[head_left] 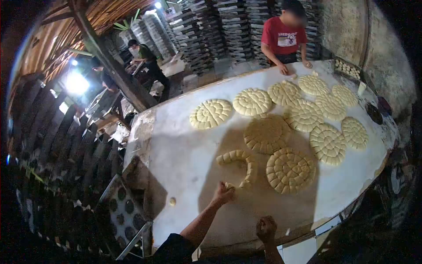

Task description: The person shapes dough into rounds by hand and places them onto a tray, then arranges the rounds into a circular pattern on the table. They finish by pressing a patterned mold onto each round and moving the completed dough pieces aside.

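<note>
My left hand (224,194) is closed at the lower end of a curved row of dough pieces (250,166), with a pale piece of dough (229,186) at its fingertips. Close to the table's near edge, my right hand (266,229) is curled into a loose fist; whatever may be inside it is hidden. Just right of the curved row lies a round spiral of dough pieces (290,170). Behind the row sits another dough spiral (266,133), in shadow. A single dough ball (172,201) rests to the left of my left hand.
Several more dough spirals (210,114) cover the far and right parts of the pale table (176,145). A person in a red shirt (285,37) stands at the far edge, hands on the table. A tray of small dough pieces (347,69) is at the far right corner. Tall stacks (228,31) stand behind.
</note>
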`<action>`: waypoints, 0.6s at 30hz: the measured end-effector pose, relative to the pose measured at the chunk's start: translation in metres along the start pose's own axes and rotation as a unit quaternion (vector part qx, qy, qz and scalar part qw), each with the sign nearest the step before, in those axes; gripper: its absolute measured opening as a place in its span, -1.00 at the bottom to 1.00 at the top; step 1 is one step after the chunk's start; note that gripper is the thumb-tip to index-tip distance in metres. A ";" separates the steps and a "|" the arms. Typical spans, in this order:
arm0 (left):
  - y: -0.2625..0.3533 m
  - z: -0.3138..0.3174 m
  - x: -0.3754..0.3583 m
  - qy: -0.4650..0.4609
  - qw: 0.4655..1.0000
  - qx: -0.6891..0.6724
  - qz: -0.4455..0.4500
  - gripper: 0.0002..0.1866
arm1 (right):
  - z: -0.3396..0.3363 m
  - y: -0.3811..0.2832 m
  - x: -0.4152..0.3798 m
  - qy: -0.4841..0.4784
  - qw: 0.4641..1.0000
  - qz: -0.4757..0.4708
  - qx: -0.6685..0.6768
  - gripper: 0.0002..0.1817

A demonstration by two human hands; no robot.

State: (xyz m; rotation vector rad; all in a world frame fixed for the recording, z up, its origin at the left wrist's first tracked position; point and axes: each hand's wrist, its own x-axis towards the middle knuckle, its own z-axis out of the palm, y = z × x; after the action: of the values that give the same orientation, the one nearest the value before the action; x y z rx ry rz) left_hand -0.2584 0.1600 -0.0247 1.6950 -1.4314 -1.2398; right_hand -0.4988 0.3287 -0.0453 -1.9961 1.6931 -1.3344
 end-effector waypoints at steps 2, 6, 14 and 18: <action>-0.071 -0.019 -0.007 -0.050 0.956 -0.289 0.007 -0.36 | -0.002 -0.007 0.008 0.026 0.998 -0.058 -0.019 -0.78; -0.095 -0.061 -0.087 0.047 0.887 -0.459 -0.020 -0.35 | -0.001 -0.015 0.019 0.018 0.997 0.017 0.068 -0.78; -0.042 -0.084 -0.236 0.080 0.952 -0.104 0.277 -0.68 | 0.076 -0.097 0.021 -0.281 0.874 0.198 0.344 -0.56; -0.108 -0.077 -0.215 0.081 0.949 -0.213 0.219 -0.74 | 0.131 -0.162 -0.015 -0.244 0.919 0.080 0.300 -0.58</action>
State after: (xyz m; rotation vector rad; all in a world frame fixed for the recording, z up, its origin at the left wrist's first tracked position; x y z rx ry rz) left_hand -0.1409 0.3834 -0.0298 1.0873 -1.2412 -1.0374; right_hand -0.2914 0.3437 -0.0213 -1.6040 1.0299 -1.0126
